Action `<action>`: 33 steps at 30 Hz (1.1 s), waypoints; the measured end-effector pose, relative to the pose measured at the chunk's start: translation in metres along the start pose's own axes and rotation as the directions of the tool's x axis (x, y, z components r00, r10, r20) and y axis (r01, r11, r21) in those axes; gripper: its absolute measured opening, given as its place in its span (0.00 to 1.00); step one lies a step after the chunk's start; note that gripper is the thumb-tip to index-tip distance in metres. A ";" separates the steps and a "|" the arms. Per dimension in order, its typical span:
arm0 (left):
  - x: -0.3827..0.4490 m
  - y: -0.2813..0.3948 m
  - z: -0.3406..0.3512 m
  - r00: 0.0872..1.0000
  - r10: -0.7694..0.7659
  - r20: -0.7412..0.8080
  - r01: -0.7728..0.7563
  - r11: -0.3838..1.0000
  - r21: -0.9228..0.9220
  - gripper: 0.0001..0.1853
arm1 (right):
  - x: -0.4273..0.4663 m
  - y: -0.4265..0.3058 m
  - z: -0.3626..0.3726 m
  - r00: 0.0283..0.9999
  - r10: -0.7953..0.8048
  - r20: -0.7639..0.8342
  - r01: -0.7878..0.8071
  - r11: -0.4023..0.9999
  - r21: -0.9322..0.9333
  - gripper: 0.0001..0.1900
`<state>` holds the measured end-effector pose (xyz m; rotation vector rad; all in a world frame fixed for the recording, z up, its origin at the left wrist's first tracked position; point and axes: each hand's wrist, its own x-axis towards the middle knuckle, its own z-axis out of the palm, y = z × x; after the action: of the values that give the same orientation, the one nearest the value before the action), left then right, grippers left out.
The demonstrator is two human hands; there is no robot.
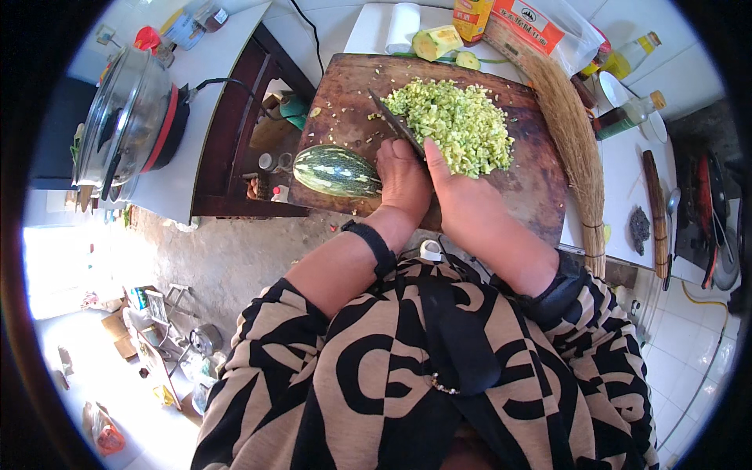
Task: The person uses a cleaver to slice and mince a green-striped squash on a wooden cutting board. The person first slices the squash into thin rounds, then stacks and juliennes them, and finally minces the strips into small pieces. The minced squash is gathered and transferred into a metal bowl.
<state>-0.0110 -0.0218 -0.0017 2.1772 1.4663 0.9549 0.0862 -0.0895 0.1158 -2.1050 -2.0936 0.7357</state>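
A heap of finely chopped green squash (458, 126) lies on a worn wooden cutting board (346, 82). Beside the heap, its dark blade (395, 120) edge-on to the camera, a kitchen knife stands against the pieces at their left. My right hand (464, 191) is at the near end of the blade, closed around the knife, whose handle is hidden. My left hand (405, 179) is bent close against the near part of the knife; its fingertips are partly hidden, so its hold cannot be told. A whole striped green squash (335, 170) rests just left of my left hand.
Behind the board are a cut squash piece (436, 44), a paper roll (403, 28) and a bottle (470, 20). A straw whisk broom (573, 135) lies along the board's right edge, with glass bottles (628, 114) beyond. An electric pan with a glass lid (126, 117) stands left.
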 end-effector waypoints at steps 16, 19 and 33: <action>0.000 -0.003 0.002 1.000 0.019 -0.011 -0.019 1.000 -0.012 0.14 | -0.018 0.005 -0.015 0.998 0.016 0.056 -0.017 0.999 0.028 0.45; 0.001 0.000 0.001 1.000 0.005 -0.011 -0.005 1.000 -0.012 0.14 | -0.003 0.002 0.000 1.000 0.013 -0.007 -0.013 0.999 0.032 0.45; 0.002 -0.005 0.005 1.000 0.007 0.016 -0.007 0.999 0.042 0.13 | -0.003 0.011 -0.028 0.958 0.040 -0.284 -0.024 0.998 0.057 0.40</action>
<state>-0.0109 -0.0177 -0.0077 2.2157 1.4851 0.9148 0.1073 -0.0850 0.1372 -2.0776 -1.8717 0.4521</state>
